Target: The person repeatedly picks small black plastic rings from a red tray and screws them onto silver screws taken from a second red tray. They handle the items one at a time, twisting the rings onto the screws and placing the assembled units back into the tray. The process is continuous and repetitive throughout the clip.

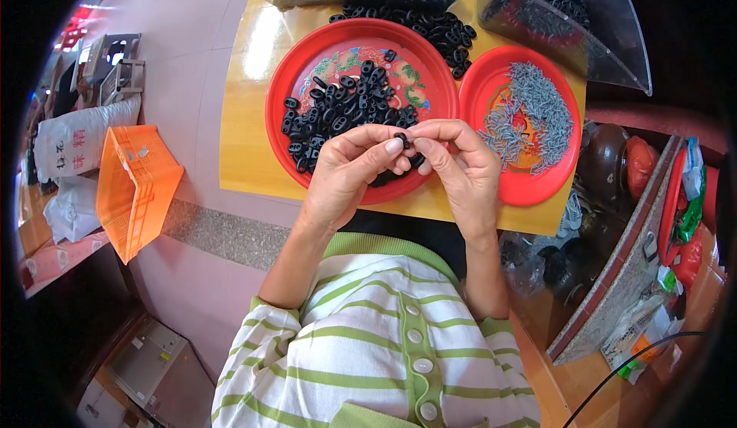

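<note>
Between my two hands, above the near edge of a large red tray (280, 132), is a small black plastic piece (401, 139). My left hand (355, 159) pinches it between thumb and fingertips. From the other side, my right hand (458, 163) has its thumb and forefinger pressed together at the piece; whether a screw is in that pinch is hidden. Many black oval pieces with two holes (338, 109) lie heaped in the large tray. To the right, a smaller red tray (530, 190) holds a spread of short grey screws (543, 113).
The trays stand on a yellow table (242, 136). More black pieces (437, 33) lie loose behind them, before clear plastic bins (614, 36) filled with black parts. An orange crate (138, 186) and white sacks (84, 140) stand at the left; jars and bags crowd the right.
</note>
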The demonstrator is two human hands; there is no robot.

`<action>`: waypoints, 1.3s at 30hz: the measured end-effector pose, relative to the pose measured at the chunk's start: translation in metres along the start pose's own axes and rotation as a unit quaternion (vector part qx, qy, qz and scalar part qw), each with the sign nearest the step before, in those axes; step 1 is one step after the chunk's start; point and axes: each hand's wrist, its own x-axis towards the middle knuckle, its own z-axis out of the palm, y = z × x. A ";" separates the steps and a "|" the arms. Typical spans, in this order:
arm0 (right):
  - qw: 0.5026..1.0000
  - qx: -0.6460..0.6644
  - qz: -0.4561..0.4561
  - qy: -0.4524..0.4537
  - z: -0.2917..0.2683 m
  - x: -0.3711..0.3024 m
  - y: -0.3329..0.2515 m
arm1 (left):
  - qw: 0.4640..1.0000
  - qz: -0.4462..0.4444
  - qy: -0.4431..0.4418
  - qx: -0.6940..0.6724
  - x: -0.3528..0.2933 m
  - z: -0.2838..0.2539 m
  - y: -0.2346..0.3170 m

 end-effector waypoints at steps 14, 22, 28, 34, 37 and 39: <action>1.000 0.000 -0.009 0.012 0.004 -0.006 0.010 | 0.999 0.002 0.017 0.044 -0.002 -0.002 -0.006; 0.998 -0.058 -0.026 -0.001 0.004 -0.001 -0.005 | 1.000 0.000 0.003 0.022 -0.003 -0.002 0.003; 0.989 -0.138 -0.052 -0.016 0.007 0.003 -0.007 | 0.999 0.007 0.023 0.044 -0.006 -0.006 0.004; 0.996 -0.087 -0.029 -0.013 0.010 0.001 0.006 | 0.998 0.003 0.019 0.059 -0.005 -0.013 0.003; 0.993 -0.041 0.054 -0.099 0.001 0.014 0.003 | 1.000 0.004 0.017 0.021 -0.006 -0.018 0.002; 0.989 -0.056 0.077 -0.113 -0.004 0.033 -0.007 | 1.000 0.002 0.026 0.002 -0.006 -0.021 0.001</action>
